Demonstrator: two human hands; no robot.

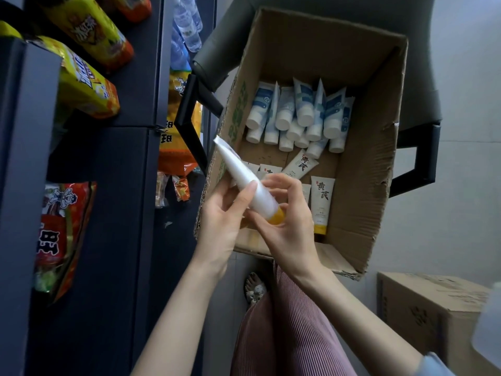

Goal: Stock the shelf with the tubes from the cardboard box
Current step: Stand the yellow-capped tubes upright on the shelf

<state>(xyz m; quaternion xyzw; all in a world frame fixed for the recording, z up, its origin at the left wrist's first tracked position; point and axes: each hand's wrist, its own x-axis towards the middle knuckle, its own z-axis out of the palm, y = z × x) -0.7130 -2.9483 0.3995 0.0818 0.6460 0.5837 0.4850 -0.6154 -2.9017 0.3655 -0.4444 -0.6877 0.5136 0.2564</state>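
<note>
White plastic tube with a yellow cap point(245, 180) sits in both hands on my feed, held in the air over the near left corner of the open brown cardboard box point(366, 185), on the side facing the dark shelf unit point(108, 240). It is tilted, with the flat crimped end up and to the left and the cap down and to the right. The left hand point(222, 221) grasps the tube's body: I can see the thumb laid across the front and the fingers behind it. The right hand point(290, 229) is curled round the cap end, fingertips arched over it.

Inside the box I make out two groups. Against the far wall lies a heap of white-and-blue tubes with white caps point(303, 109), caps pointing toward me. Nearer, on the box floor, lie cream tubes with black characters and yellow caps point(322, 202), some partly hidden behind the hands. The box rests on a dark chair with black armrests point(417, 169).

The shelf unit fills the left of my view and carries yellow-and-orange snack bags point(86, 82) up top and red snack bags point(59, 234) lower down. Clear water bottles point(187, 25) show beyond it. A closed cardboard carton point(423, 310) stands at lower right.
</note>
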